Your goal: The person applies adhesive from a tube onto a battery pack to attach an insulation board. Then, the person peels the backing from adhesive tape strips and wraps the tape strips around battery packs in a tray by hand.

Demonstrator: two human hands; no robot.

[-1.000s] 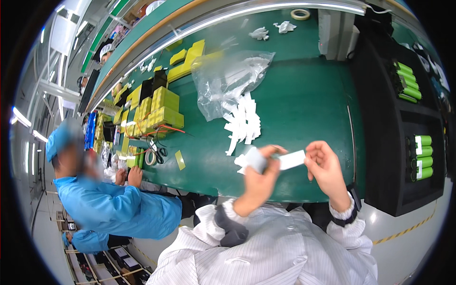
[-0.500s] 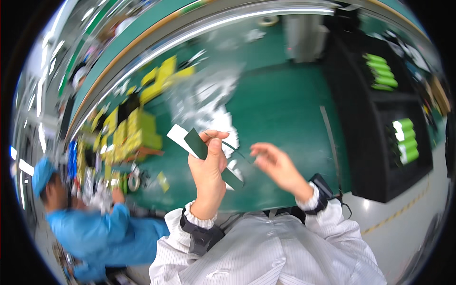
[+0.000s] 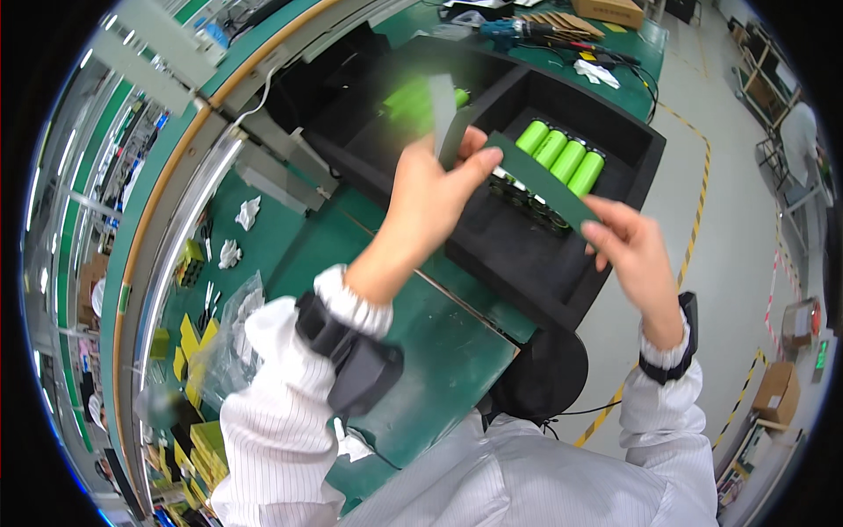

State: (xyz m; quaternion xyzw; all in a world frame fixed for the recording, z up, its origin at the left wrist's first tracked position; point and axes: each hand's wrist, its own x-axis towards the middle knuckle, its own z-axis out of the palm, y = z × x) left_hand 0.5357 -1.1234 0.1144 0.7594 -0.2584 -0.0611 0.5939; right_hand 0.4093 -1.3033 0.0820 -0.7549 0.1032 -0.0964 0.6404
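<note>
Two white pinstriped sleeves (image 3: 281, 422), each with one black wristband (image 3: 329, 338), reach forward over one round black seat (image 3: 549, 373). Two hands hold one dark green strip (image 3: 540, 182) slantwise: the left hand (image 3: 430, 193) pinches its upper end and also grips more strips (image 3: 445, 114), their number unclear; the right hand (image 3: 632, 250) pinches its lower end between thumb and fingers. The strip is above one black two-compartment tray (image 3: 518, 255); whether it touches anything there, I cannot tell. The right compartment has four green cylindrical cells (image 3: 551, 149); the left has blurred ones, uncountable. Farther off are one blue power drill (image 3: 505, 31) and one cardboard box (image 3: 608, 11).
</note>
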